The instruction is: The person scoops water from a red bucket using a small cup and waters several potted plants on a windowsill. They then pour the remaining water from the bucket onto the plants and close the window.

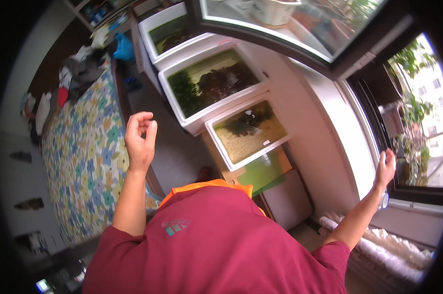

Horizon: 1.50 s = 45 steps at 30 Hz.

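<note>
My left hand (140,141) is raised over the gap beside the bed, its fingers loosely curled and the thumb apart, with nothing in it. Out to the right, my right hand (385,169) is at the window frame (375,132). Its fingers are bent, and whether they grip the frame cannot be made out. Before me three white foam boxes of water stand in a row: the nearest box (221,152) has a sandy bottom, the middle box (170,95) holds dark plants, and the far box (148,40) is partly covered by the opened window sash (265,33).
A bed with a flowered sheet (85,147) lies to the left, with heaped clothes (81,70) at its far end. A blue plastic bag (124,47) is beyond it. Under the nearest box is a green sheet (263,171). A gathered curtain (383,250) hangs at lower right.
</note>
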{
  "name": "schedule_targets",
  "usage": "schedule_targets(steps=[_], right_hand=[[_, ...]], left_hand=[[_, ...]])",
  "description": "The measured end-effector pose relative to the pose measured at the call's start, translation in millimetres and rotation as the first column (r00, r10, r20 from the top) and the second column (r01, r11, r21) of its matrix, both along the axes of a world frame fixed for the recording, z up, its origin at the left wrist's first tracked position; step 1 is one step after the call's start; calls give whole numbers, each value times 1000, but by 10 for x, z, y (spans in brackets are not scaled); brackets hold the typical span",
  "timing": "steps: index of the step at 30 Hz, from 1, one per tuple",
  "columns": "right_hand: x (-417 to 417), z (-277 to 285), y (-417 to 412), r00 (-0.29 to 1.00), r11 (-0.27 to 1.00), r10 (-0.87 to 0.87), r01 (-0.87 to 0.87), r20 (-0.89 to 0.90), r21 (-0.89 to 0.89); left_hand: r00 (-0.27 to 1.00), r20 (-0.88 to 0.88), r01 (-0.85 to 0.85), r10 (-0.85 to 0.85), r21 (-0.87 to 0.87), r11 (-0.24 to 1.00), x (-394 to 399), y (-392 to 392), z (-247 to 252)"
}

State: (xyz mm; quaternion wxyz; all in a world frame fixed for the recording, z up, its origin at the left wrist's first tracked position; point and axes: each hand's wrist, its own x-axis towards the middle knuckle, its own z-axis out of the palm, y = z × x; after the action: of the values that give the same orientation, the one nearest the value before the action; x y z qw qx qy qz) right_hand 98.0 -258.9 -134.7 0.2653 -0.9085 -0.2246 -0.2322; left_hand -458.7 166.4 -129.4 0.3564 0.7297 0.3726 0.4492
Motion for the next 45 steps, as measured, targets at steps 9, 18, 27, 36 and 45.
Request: schedule_targets(steps=[9, 18, 27, 36, 45], right_hand=[[-1098, -37, 408, 977, 996, 36, -19, -209, 82], [-3512, -76, 2935, 851, 879, 477, -468, -222, 93], [-5093, -206, 5985, 565, 633, 768, -743, -302, 219], [-4950, -134, 7462, 723, 688, 531, -672, -441, -273], [-5025, -330, 7799, 777, 683, 426, -612, -464, -399]], left_hand=[[941, -50, -336, 335, -13, 942, -1056, 490, -225], [946, 26, -308, 322, -232, 923, -1689, 1614, -945], [997, 10, 75, -75, -222, 972, -2064, 3064, -1158], [986, 81, -76, 144, -549, 832, -3033, 3664, -1552], [941, 298, 172, -157, -22, 985, -2610, 4312, 100]])
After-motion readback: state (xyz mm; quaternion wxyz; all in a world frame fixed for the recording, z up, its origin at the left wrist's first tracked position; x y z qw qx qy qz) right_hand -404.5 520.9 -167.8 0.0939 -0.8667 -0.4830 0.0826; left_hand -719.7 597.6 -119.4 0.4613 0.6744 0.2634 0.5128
